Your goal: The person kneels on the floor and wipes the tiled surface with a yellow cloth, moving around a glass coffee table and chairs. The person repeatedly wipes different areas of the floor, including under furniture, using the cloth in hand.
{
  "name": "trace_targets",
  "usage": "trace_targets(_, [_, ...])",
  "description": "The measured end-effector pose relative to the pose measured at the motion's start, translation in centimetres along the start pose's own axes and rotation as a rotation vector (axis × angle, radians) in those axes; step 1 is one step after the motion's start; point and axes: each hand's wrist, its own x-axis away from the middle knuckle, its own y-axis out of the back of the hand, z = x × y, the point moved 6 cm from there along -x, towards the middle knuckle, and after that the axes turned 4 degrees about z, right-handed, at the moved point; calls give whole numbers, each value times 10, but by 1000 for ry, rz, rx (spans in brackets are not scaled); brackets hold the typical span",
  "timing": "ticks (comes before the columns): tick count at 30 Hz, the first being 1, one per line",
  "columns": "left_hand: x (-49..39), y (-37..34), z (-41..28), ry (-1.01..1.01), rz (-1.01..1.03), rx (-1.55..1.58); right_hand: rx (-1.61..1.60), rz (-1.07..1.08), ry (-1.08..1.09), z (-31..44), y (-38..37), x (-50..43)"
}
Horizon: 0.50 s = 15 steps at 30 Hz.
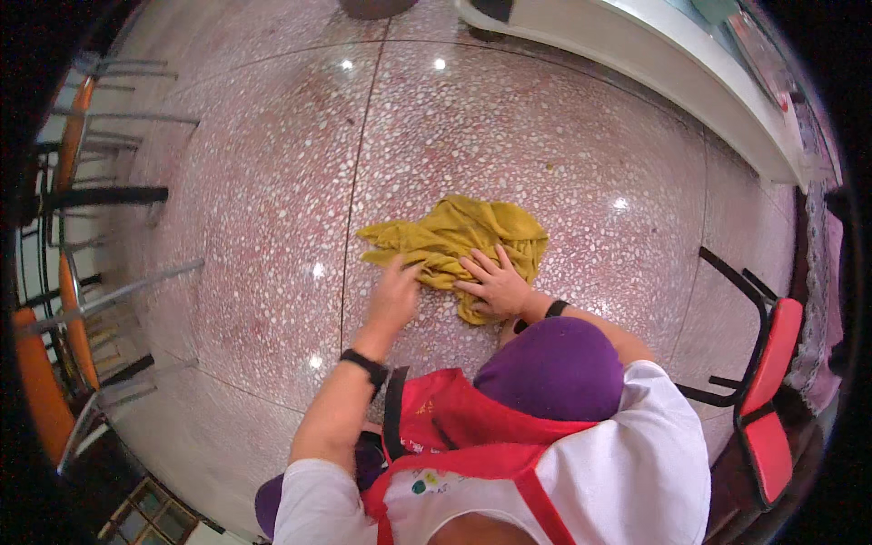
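A crumpled yellow cloth (pixel 470 228) lies on the speckled terrazzo floor (pixel 272 204) in front of me. My right hand (pixel 501 286) rests on the cloth's near right part with its fingers spread. At the cloth's near left edge is my left hand (pixel 396 293), slightly blurred, fingers pointing down to the fabric; whether they pinch it is hard to tell. Both wrists wear black bands. My purple-clad knee (pixel 555 368) and red apron (pixel 443 415) are just below the hands.
Orange chairs (pixel 71 313) with metal legs stand along the left. A red chair (pixel 770 361) with a black frame is at the right. A white counter or table base (pixel 647 61) curves across the upper right. A dark round object (pixel 378 7) sits at the top edge.
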Motion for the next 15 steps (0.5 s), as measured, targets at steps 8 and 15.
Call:
trace_targets(8, [37,106,83,465,103,-230,29,-451,-487,-202,50,32])
trace_targets(15, [37,97,96,523,93,-174,-3,-334,-1561,-299,18,289])
